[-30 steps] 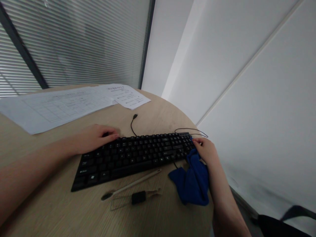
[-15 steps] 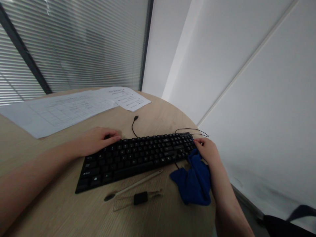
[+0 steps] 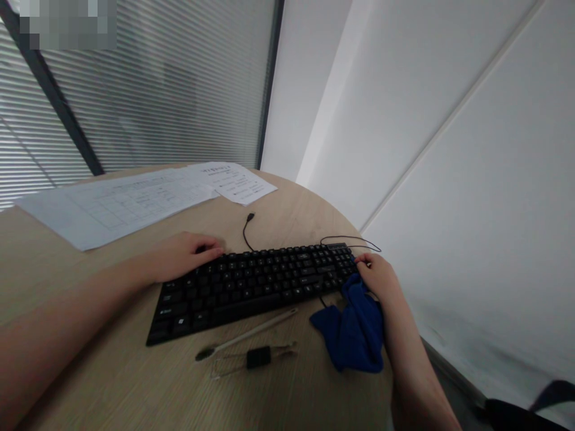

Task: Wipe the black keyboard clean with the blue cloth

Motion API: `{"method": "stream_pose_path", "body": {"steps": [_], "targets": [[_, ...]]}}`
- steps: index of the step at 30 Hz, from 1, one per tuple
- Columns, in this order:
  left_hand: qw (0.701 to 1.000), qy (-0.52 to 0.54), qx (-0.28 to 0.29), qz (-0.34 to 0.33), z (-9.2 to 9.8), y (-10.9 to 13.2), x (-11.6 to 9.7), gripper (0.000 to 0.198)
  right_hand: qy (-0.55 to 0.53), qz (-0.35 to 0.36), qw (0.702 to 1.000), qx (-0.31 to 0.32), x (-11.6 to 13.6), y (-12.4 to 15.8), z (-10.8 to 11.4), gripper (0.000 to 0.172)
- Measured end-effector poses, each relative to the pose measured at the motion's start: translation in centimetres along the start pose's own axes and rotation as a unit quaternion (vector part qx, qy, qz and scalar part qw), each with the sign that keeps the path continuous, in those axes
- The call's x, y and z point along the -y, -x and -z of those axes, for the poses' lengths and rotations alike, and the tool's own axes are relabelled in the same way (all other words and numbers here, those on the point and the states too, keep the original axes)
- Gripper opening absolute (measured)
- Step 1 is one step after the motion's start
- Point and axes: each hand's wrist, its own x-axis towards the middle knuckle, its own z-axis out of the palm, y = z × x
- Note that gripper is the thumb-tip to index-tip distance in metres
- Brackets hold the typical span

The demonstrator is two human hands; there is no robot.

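A black keyboard (image 3: 260, 281) lies slanted on the wooden table. My left hand (image 3: 188, 256) is closed on its upper left edge, thumb along the top row of keys and fingers behind. At the other end, my right hand (image 3: 375, 272) pinches a blue cloth (image 3: 354, 329) against the keyboard's right edge; the rest of the cloth hangs down onto the table. In front of the keyboard lie a thin-handled brush (image 3: 247, 335) with a dark head and a wire keycap puller (image 3: 259, 357) with a black middle.
Printed sheets of paper (image 3: 135, 203) spread over the far left of the table (image 3: 296, 203). Behind the keyboard, a cable with a USB plug (image 3: 250, 217) sticks out, and a thin cable loop (image 3: 368, 242) reaches the table's right edge. A white wall (image 3: 431, 108) stands close on the right.
The view has shifted slightly, so the keyboard, papers and tools sit a little further right. My right hand is slightly lower at the keyboard's edge. Both hands keep their holds.
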Motion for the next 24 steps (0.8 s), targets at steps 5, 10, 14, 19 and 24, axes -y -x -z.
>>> {"method": "stream_pose_path", "body": {"steps": [5,10,14,19,24], "targets": [[1.000,-0.006,0.025,0.005,0.2,0.1,-0.3,0.049,-0.005,0.027,0.999,-0.026,0.2,0.3,0.0,0.028],[1.000,0.017,0.016,-0.007,0.2,0.1,-0.2,0.047,-0.062,0.132,0.988,-0.043,1.0,0.9,-0.1,0.027],[0.999,0.038,0.000,-0.010,0.0,0.0,0.1,0.045,-0.109,0.226,0.967,-0.036,1.7,1.3,-0.1,0.025],[0.999,0.033,-0.003,-0.005,0.0,0.1,-0.2,0.046,-0.155,0.317,0.936,-0.018,2.9,1.9,0.2,0.023],[1.000,0.021,-0.003,-0.005,0.1,0.3,-0.5,0.048,-0.178,0.364,0.914,-0.026,4.5,2.6,0.9,0.022]]}}
